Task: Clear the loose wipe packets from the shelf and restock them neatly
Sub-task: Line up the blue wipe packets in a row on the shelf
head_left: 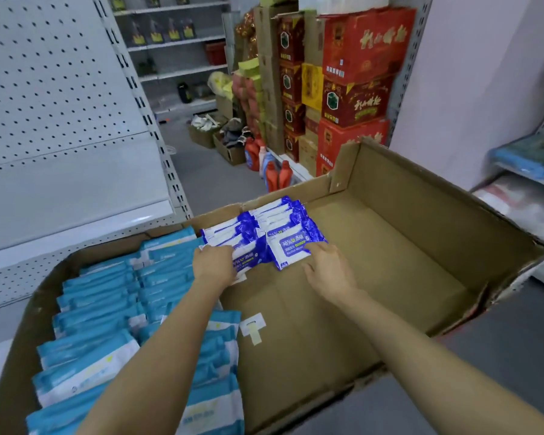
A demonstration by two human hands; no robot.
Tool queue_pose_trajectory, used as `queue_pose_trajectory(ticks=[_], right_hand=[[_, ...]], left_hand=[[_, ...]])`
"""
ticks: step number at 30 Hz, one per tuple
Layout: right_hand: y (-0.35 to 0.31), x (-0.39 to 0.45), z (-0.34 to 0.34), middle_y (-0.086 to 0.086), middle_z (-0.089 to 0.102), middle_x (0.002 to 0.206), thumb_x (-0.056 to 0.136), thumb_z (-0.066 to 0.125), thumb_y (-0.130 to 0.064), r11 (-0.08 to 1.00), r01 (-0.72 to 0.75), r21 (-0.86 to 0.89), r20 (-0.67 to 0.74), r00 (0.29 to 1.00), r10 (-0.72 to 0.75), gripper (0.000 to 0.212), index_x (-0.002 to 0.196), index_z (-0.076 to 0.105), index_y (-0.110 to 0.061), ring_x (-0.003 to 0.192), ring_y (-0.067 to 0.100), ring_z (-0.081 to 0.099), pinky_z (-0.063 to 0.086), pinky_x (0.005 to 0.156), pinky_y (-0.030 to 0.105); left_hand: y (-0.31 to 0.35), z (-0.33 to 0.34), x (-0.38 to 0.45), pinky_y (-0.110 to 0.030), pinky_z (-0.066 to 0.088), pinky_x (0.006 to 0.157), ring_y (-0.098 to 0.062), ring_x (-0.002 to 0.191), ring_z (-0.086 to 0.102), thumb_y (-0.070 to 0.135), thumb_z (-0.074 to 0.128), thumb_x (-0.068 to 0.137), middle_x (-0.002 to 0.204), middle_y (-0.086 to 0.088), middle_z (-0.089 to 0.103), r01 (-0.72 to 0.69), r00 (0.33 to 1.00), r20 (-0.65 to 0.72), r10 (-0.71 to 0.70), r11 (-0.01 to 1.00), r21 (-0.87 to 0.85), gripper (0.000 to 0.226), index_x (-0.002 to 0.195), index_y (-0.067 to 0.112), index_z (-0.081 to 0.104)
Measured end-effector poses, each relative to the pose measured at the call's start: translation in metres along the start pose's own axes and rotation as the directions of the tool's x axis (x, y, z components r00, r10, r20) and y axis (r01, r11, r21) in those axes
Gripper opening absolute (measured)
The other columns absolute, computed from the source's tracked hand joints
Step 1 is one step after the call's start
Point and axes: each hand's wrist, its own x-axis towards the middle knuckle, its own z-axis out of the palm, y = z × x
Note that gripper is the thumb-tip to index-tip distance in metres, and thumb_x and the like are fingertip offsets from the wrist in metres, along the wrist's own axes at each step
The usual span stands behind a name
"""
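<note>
A large open cardboard box [399, 277] holds two kinds of wipe packets. Dark blue and white alcohol wipe packets [264, 224] stand in two short rows at its far middle. Light blue packets [107, 296] fill the box's left side in several rows. My left hand [214, 263] grips the front packet of the left dark blue row [248, 259], fingers curled over its top. My right hand [327, 265] rests with straight fingers against the right edge of the front packet of the right row [291, 249].
The white pegboard shelf [63, 171] stands to the left behind the box. Red cartons [358, 83] and detergent bottles [274, 174] are stacked across the aisle. Another shelf with bagged goods [528, 158] is at the right. The box's right half shows bare cardboard.
</note>
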Motion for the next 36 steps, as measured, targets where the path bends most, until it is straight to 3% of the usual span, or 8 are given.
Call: queue_pose_trajectory(ticks=[3, 7, 12, 17, 24, 30, 33, 36], right_hand=[[0.022, 0.031, 0.009, 0.009, 0.058, 0.122, 0.089, 0.061, -0.025, 0.999, -0.034, 0.038, 0.023, 0.999, 0.034, 0.041, 0.127, 0.053, -0.011, 0.113, 0.031, 0.05, 0.042, 0.094, 0.037], [0.04, 0.067, 0.022, 0.012, 0.056, 0.126, 0.083, 0.07, -0.043, 0.992, -0.097, 0.081, 0.084, 0.992, 0.09, 0.066, 0.132, 0.045, -0.006, 0.116, 0.031, 0.05, 0.034, 0.099, 0.036], [0.04, 0.087, 0.028, 0.013, 0.057, 0.125, 0.071, 0.081, -0.046, 0.971, -0.199, 0.134, 0.129, 0.975, 0.182, 0.077, 0.126, 0.046, -0.006, 0.118, 0.033, 0.049, 0.04, 0.096, 0.04], [0.042, 0.088, 0.038, 0.01, 0.058, 0.114, 0.076, 0.078, -0.015, 0.893, -0.208, 0.399, 0.129, 0.977, 0.17, 0.039, 0.109, 0.057, -0.007, 0.105, 0.03, 0.057, 0.044, 0.08, 0.033], [0.036, 0.081, 0.035, 0.0, 0.056, 0.096, 0.086, 0.063, -0.006, 0.874, -0.194, 0.445, 0.147, 0.979, 0.143, 0.02, 0.102, 0.053, -0.012, 0.09, 0.026, 0.057, 0.042, 0.076, 0.032], [0.018, 0.066, 0.03, 0.011, 0.063, 0.109, 0.085, 0.065, 0.004, 0.628, -0.2, 0.752, 0.16, 0.98, 0.121, 0.024, 0.097, 0.051, -0.012, 0.088, 0.023, 0.061, 0.049, 0.058, 0.016], [-0.003, 0.053, 0.019, 0.006, 0.065, 0.115, 0.085, 0.066, 0.003, 0.53, -0.11, 0.841, 0.096, 0.994, 0.055, 0.032, 0.109, 0.056, -0.015, 0.106, 0.021, 0.063, 0.054, 0.087, 0.031], [-0.039, 0.036, 0.006, -0.003, 0.067, 0.11, 0.088, 0.061, 0.006, 0.44, -0.07, 0.895, 0.083, 0.996, -0.011, 0.037, 0.115, 0.057, -0.018, 0.097, 0.003, 0.064, 0.055, 0.083, 0.027]], left_hand=[[-0.003, -0.009, -0.006, -0.035, 0.047, 0.09, -0.027, 0.114, 0.059, 0.037, 0.081, 0.077, 0.125, -0.008, 0.063, 0.133, 0.99, 0.018, -0.14, 0.883, -0.451, 0.063, 0.132, 0.019, 0.057], [-0.009, -0.009, -0.017, -0.033, 0.056, 0.066, -0.019, 0.081, 0.067, 0.029, 0.091, 0.065, 0.099, -0.002, 0.069, 0.149, 0.965, 0.005, -0.262, 0.533, -0.833, 0.045, 0.098, 0.022, 0.061], [-0.015, -0.011, -0.038, -0.04, 0.061, 0.068, -0.023, 0.079, 0.073, 0.013, 0.087, 0.071, 0.091, -0.009, 0.075, 0.099, 0.949, 0.043, -0.314, 0.165, -0.981, 0.035, 0.099, 0.011, 0.066], [-0.02, -0.007, -0.055, -0.043, 0.06, 0.071, -0.024, 0.085, 0.074, 0.015, 0.084, 0.074, 0.1, -0.01, 0.075, 0.054, 0.908, 0.07, -0.414, -0.049, -0.997, 0.044, 0.11, 0.009, 0.06], [-0.026, -0.002, -0.087, -0.026, 0.058, 0.06, -0.017, 0.08, 0.073, 0.008, 0.076, 0.082, 0.102, -0.011, 0.074, 0.006, 0.861, 0.09, -0.501, -0.167, -0.986, 0.039, 0.116, 0.008, 0.058], [-0.043, -0.008, -0.114, -0.029, 0.057, 0.056, -0.018, 0.076, 0.073, 0.008, 0.076, 0.083, 0.101, -0.012, 0.074, -0.081, 0.819, 0.048, -0.572, -0.198, -0.977, 0.041, 0.118, 0.01, 0.056], [-0.058, -0.015, -0.13, -0.03, 0.057, 0.058, -0.02, 0.079, 0.073, 0.009, 0.077, 0.082, 0.098, -0.01, 0.075, -0.147, 0.795, 0.018, -0.606, -0.221, -0.964, 0.044, 0.121, 0.015, 0.056], [-0.078, -0.022, -0.149, -0.027, 0.056, 0.056, -0.019, 0.078, 0.073, 0.008, 0.076, 0.083, 0.095, -0.009, 0.075, -0.198, 0.782, -0.024, -0.623, -0.212, -0.957, 0.043, 0.121, 0.016, 0.057]])
